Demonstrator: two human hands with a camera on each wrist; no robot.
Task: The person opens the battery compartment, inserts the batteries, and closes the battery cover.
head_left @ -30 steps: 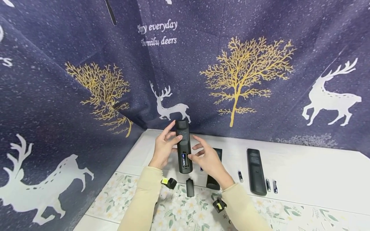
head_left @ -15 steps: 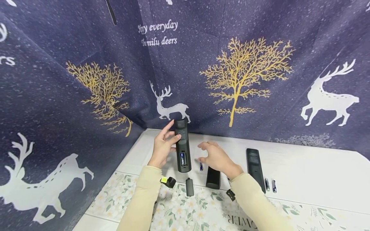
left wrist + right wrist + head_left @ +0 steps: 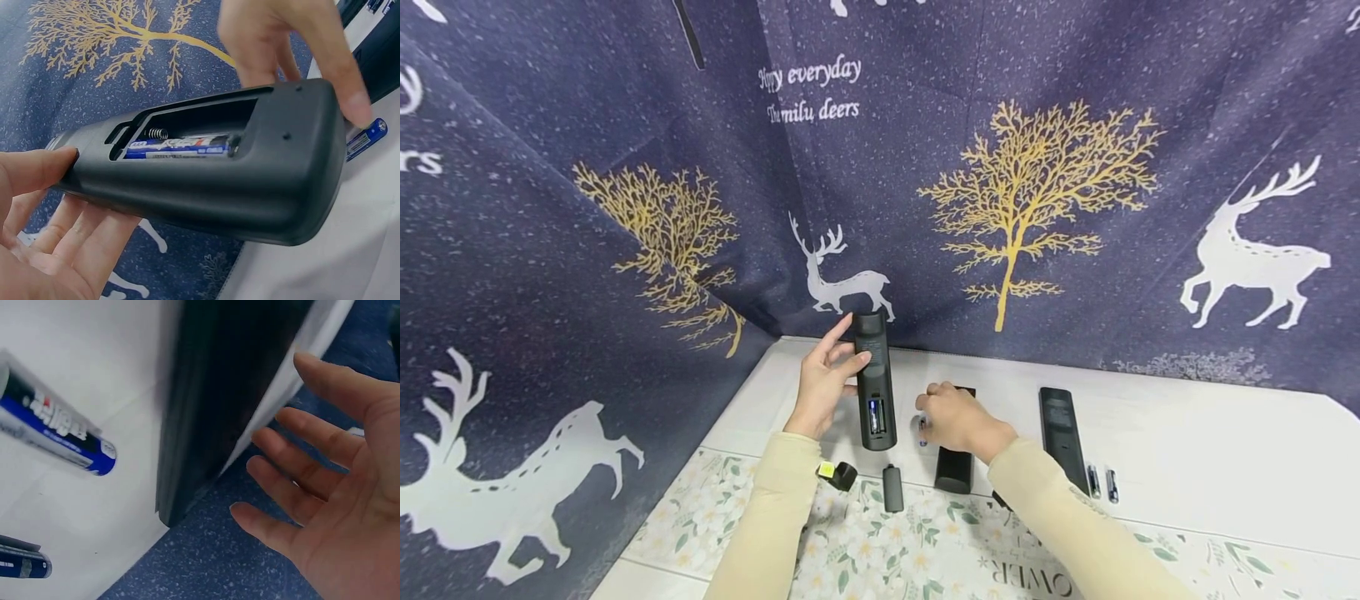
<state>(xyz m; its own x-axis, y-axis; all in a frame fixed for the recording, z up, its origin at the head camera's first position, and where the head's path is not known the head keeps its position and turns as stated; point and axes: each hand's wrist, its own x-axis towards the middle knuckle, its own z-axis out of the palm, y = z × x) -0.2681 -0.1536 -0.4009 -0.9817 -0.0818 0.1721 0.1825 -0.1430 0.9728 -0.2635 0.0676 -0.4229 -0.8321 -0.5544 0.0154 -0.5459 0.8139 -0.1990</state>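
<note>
My left hand (image 3: 822, 385) holds a black remote control (image 3: 874, 379) upright, its back towards me and the thumb across it. The battery compartment is uncovered, and a blue battery (image 3: 178, 147) lies in one slot beside a bare slot with a spring. My right hand (image 3: 955, 419) is over the table beside a loose blue battery (image 3: 922, 431); its fingertips are close to it, and I cannot tell if they touch. In the right wrist view the fingers are spread, holding nothing. A second black remote (image 3: 953, 473) lies partly under this hand. The small black cover (image 3: 892, 489) lies in front.
A third remote (image 3: 1063, 433) lies to the right, with two batteries (image 3: 1102, 483) beside it. A flowered mat (image 3: 880, 550) covers the table's front. Behind stands a dark blue curtain (image 3: 887, 208) with deer and trees.
My right hand has left the held remote's compartment, moved right, then lowered to the loose battery on the table. The left hand and its remote have stayed nearly still.
</note>
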